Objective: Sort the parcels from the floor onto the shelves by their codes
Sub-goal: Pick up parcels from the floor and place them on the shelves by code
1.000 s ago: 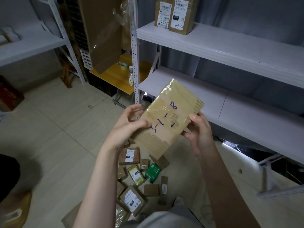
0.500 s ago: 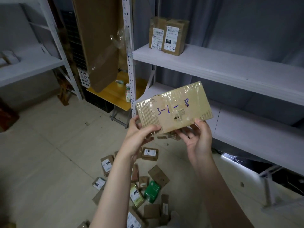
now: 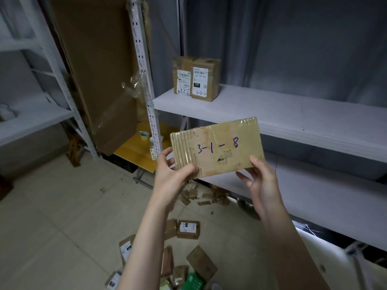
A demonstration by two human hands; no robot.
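Held parcel: one flat brown held parcel point(image 3: 217, 147) in the middle of the frame, in the air, the code 3-1-8 written on the face turned to the camera.
Left hand: the left hand point(image 3: 171, 174) pinches the lower left corner, thumb on the front face, fingers behind.
Right hand: the right hand point(image 3: 261, 178) pinches the lower right corner with the thumb in front; the other fingers lie loosely under the edge.
Long axis: it runs left to right, a little tilted, almost along the shelf edges.
Shelves: two in view at the right, the upper shelf point(image 3: 293, 114) and the lower shelf point(image 3: 324, 195).
Key relation: the lower shelf lies just behind and below the parcel, toward the right; the right hand is the nearer one.
Already shelved: two, parcel 3-2-5 point(image 3: 183, 77) and parcel 3-2-2 point(image 3: 206, 79), touching, upright on the upper shelf.
Judgement: the middle digit 1 probably means the lower shelf.
Floor parcels: the floor parcels point(image 3: 188, 229) are many at bottom centre; they overlap, so I cannot count them exactly.
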